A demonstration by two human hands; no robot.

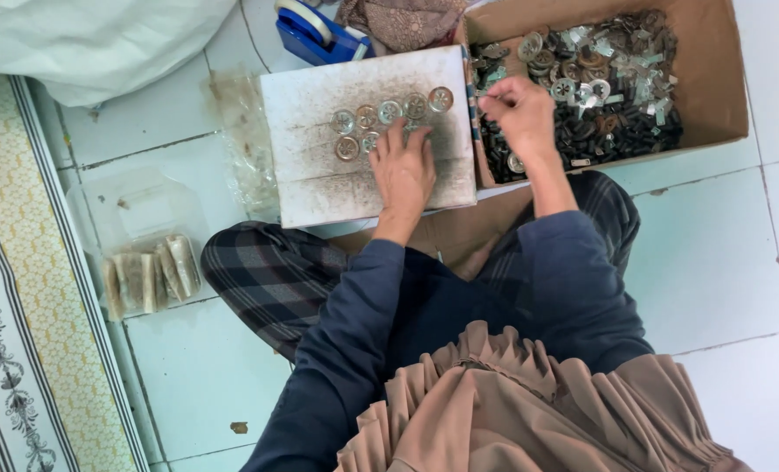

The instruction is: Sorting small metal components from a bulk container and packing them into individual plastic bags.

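Observation:
A white board (319,175), smudged dark, lies in front of me with several round metal discs (389,114) laid out in two short rows. My left hand (402,170) rests flat on the board, fingertips touching the lower discs. My right hand (520,114) is over the near left corner of a brown cardboard box (713,96), fingers pinched together on a small metal piece. The box holds a heap of metal discs and dark small parts (608,87).
A blue tape dispenser (315,31) stands behind the board. A clear plastic bag with packed stacks of discs (149,275) lies on the white tiled floor at left, beside a patterned mat (13,288). A white sack (92,39) sits at the top left.

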